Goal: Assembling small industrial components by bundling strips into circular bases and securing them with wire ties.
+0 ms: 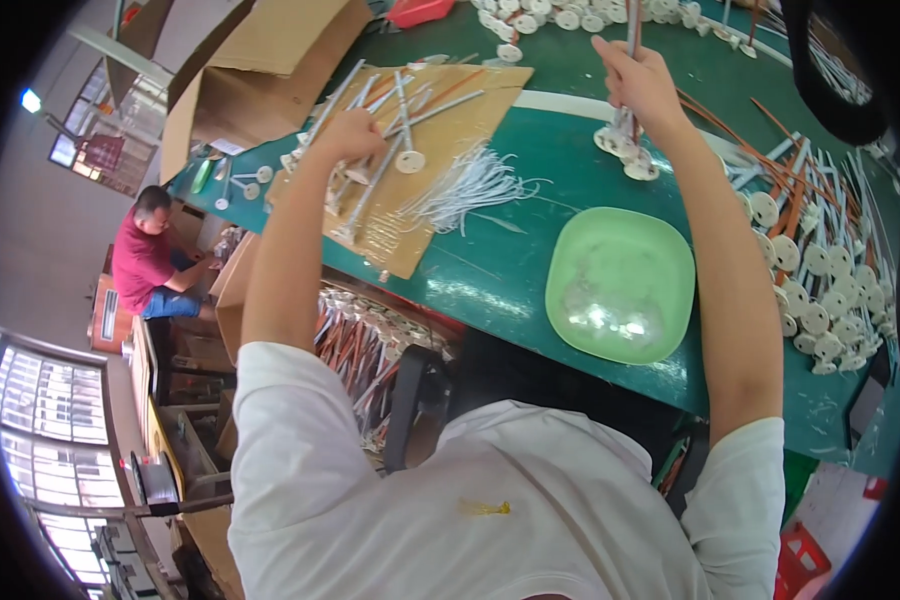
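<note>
My right hand [645, 88] is closed round a small upright bundle of thin rods [633, 25] at the far right. White round discs with small holes [627, 152] sit at the bundle's lower end, just above or on the green table. My left hand [355, 135] is curled down over a flat sheet of brown cardboard [410, 215]. Around it lie loose grey and brown rods with white discs [407, 158]. Its fingertips are hidden, so what they hold does not show. Beside the cardboard fans a bunch of thin white ties or wires [475, 185].
A pale green tray [620, 290] stands near the table's front edge. Many disc-ended rods are heaped at the right [825, 290], with more discs at the back [570, 15]. An open cardboard box [260, 85] stands at the left. Another person [155, 250] sits beyond it.
</note>
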